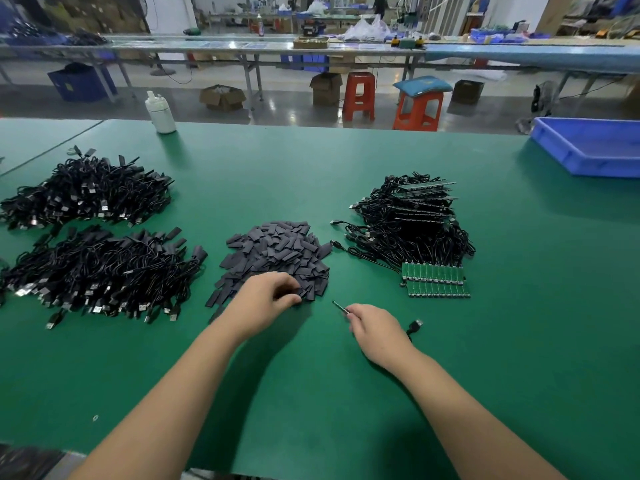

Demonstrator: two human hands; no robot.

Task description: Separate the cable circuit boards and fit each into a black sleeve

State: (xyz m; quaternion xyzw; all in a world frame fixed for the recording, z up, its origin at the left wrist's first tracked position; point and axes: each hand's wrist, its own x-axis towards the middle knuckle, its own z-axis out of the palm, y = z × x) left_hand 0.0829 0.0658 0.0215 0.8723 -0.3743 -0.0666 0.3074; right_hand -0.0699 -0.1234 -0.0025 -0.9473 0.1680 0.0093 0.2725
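The left hand (268, 296) pinches into the heap of flat black sleeves (277, 256), while the right hand (375, 327) pinches a thin black-cabled circuit board (340, 306).

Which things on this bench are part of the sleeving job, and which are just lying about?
Job: left hand at the sleeve pile; right hand holding one cable board; unseparated board stack; sleeved cable heaps.
Lying about: white bottle; blue tray.

Two hands (266, 296), three cable piles (86, 192), one sleeve pile (277, 251).
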